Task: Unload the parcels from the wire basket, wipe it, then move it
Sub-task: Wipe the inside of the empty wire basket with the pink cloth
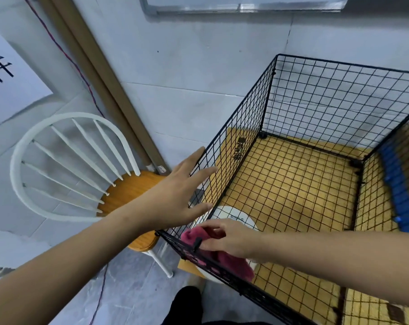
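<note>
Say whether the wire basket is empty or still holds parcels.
Empty of parcels: the wire basket shows only yellow mat through its floor. Whether the white round thing at its near corner is inside, cannot tell.

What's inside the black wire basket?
No parcels show in the wire basket. Only the right hand reaches in, holding a pink cloth at the near corner. The yellow mat shows through the mesh. Hand and cloth hide that corner.

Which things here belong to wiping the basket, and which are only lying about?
For the job: wire basket; pink cloth, held by the right hand; left hand, flat on the basket's side.
Lying about: chair; paper sign on the wall; cable; blue thing beyond the basket.
</note>
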